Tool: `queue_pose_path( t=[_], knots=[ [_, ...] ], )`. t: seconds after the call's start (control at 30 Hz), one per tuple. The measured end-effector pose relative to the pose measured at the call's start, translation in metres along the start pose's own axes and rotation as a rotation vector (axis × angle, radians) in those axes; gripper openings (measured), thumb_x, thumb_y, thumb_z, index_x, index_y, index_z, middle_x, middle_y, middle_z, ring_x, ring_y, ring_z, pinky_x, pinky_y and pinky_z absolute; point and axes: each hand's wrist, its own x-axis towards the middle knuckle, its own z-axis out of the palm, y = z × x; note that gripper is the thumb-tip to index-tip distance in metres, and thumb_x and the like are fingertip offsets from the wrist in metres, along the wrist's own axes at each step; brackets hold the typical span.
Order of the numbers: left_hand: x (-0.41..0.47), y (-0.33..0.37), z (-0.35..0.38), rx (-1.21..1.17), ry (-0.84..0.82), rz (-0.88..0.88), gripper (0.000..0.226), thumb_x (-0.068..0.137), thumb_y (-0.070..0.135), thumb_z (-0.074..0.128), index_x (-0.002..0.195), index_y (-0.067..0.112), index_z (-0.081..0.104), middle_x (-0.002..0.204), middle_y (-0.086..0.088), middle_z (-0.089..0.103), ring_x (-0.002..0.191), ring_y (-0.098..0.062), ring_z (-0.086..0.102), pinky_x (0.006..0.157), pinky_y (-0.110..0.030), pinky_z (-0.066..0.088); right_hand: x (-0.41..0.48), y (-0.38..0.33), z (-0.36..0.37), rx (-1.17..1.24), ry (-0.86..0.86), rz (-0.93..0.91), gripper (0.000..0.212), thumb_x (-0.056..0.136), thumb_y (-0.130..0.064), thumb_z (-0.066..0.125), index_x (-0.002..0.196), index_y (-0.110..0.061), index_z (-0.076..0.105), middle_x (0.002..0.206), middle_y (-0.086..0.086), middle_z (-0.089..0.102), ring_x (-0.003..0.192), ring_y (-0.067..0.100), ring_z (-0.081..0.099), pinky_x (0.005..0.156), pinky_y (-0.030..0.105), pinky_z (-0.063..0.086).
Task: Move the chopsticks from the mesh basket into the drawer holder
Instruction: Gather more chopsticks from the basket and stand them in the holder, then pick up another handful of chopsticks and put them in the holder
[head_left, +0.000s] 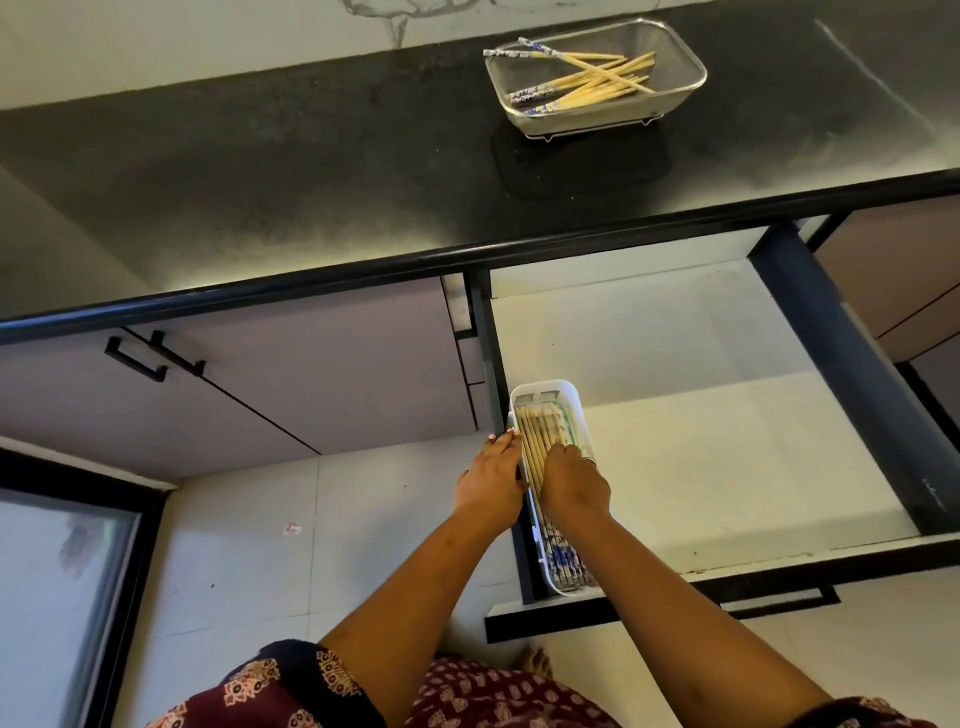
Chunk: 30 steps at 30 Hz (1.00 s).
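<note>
Where the chopsticks lie: a bundle of chopsticks (532, 449) lies lengthwise in the white drawer holder (570, 410), with the pale tips toward the far end and the blue patterned ends toward the near end. Both hands meet it at about its middle.
Drawer holder: it stands in the near left corner of the open drawer (727, 415), along the left wall.
Left hand (491, 483): it is just left of the bundle. The fingers are straight and together, pointing far, and they are laid on the left rim of the holder. It touches the rim and grips nothing that I can see.
Right hand (574, 480): it is on top of the bundle with the back of the hand up and the fingers bent down onto the sticks. The fingertips are hidden, so I cannot tell if it grips the sticks or only presses them.
Arms: both bare forearms reach forward and down from the near edge, with the wrists close together.
Mesh basket (693, 60): it stands on the black counter (260, 156), far and to the right, well apart from the hands. Loose chopsticks (597, 83) lie crossed in it, and some patterned ends lean over its left rim.
</note>
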Motion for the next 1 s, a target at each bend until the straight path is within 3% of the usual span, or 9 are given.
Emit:
queue_pose_path(
  t=[0.2,0.3,0.53,0.63,0.77,1.0],
  knots=[
    [-0.002,-0.006,-0.031,-0.092,0.042,0.001,0.063,0.093,0.013,0.052,0.148,0.016,0.020,0.157,-0.004,0.020,0.146,-0.023,0.015,0.116,-0.037,0.018,0.008,-0.012,-0.035,0.090,0.018,0.047,0.025,0.095,-0.006,0.039,0.112,-0.009,0.057,0.116,0.011,0.063,0.098,0.027,0.060,0.075,0.031,0.046],
    [0.007,-0.005,-0.064,-0.186,0.126,0.003,0.061,0.092,0.013,0.054,0.146,0.015,0.026,0.155,-0.006,0.027,0.142,-0.025,0.026,0.114,-0.035,0.024,0.016,-0.037,-0.063,0.216,0.037,0.043,0.027,0.092,-0.007,0.047,0.115,-0.008,0.061,0.118,0.012,0.064,0.109,0.029,0.060,0.085,0.032,0.048],
    [0.046,-0.004,-0.151,-0.377,0.292,0.096,0.053,0.091,0.006,0.050,0.142,0.014,0.036,0.147,-0.010,0.039,0.134,-0.026,0.039,0.109,-0.034,0.033,0.050,-0.110,-0.110,0.569,0.192,-0.138,0.024,0.093,-0.015,0.050,0.112,-0.014,0.064,0.113,0.011,0.066,0.099,0.029,0.062,0.081,0.036,0.052],
    [0.080,-0.010,-0.200,-0.411,0.337,0.168,0.050,0.090,0.002,0.047,0.139,0.012,0.042,0.148,-0.011,0.039,0.136,-0.025,0.036,0.112,-0.032,0.029,0.077,-0.148,-0.134,0.691,0.276,-0.168,0.021,0.091,-0.014,0.052,0.104,-0.013,0.068,0.107,0.011,0.068,0.091,0.025,0.061,0.074,0.030,0.046],
    [0.126,-0.021,-0.273,-0.372,0.373,0.268,0.047,0.091,0.005,0.050,0.137,0.011,0.045,0.149,-0.010,0.038,0.139,-0.022,0.031,0.111,-0.026,0.023,0.109,-0.200,-0.170,0.853,0.355,-0.160,0.021,0.089,-0.011,0.053,0.102,-0.013,0.069,0.101,0.009,0.070,0.094,0.023,0.064,0.082,0.038,0.054],
    [0.177,-0.034,-0.350,-0.403,0.375,0.321,0.042,0.090,0.008,0.052,0.131,0.015,0.052,0.144,-0.006,0.045,0.133,-0.022,0.040,0.108,-0.030,0.032,0.145,-0.260,-0.213,1.124,0.368,-0.094,0.019,0.088,-0.015,0.053,0.099,-0.018,0.069,0.097,0.003,0.070,0.090,0.017,0.066,0.080,0.036,0.057]
  ],
)
